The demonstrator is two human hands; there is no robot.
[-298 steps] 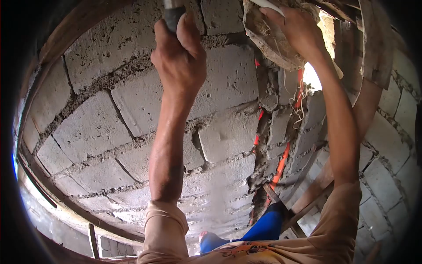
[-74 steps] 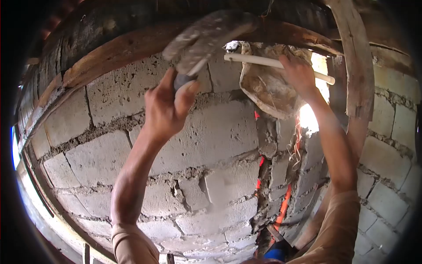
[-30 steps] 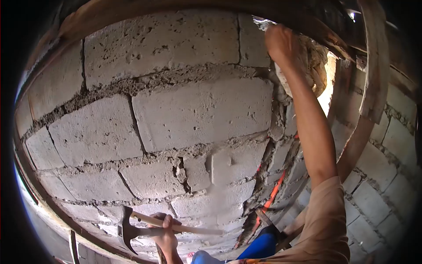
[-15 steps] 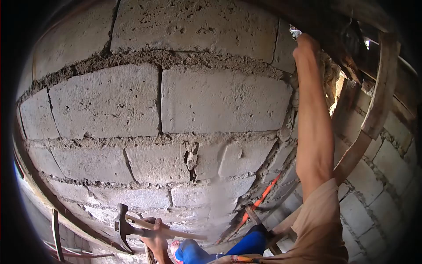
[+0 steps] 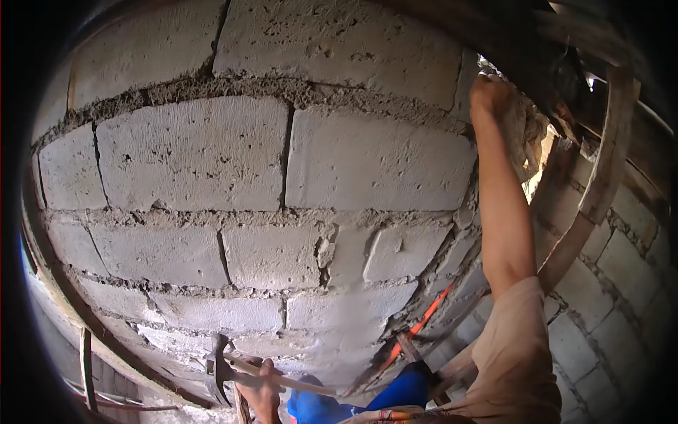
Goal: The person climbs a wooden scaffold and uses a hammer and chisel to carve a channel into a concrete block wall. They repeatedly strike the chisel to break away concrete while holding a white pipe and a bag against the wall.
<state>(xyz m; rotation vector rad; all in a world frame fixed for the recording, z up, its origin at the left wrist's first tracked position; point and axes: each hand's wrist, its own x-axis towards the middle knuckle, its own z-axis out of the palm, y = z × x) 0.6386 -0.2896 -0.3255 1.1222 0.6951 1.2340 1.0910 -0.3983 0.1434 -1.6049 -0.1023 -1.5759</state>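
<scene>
Nearest the camera, a beige sleeve (image 5: pixel 519 353) covers the upper part of the raised right arm. Blue trousers (image 5: pixel 395 392) are seen below it at the bottom edge.

Low in the view, a claw hammer (image 5: pixel 220 369) is held in the left hand (image 5: pixel 263 385). The fingers are wrapped round its wooden handle close behind the dark head. The head is turned to the left and the free end of the handle runs out to the right. The hammer is kept near the foot of the wall, apart from the blocks.

The right hand (image 5: pixel 491 95) is stretched up to the top right corner of the wall and is curled into a fist. It is pressed against a crumpled, mortar-stained sack (image 5: pixel 528 138) stuffed into a bright gap there. Whether the sack is actually gripped cannot be told.

Behind both hands, a concrete block wall (image 5: pixel 367 162) with rough mortar joints fills the view. An orange conduit (image 5: pixel 418 326) is set in a ragged chase running down its right part. A curved wooden board (image 5: pixel 600 177) is seen further right, in front of a second block wall.
</scene>
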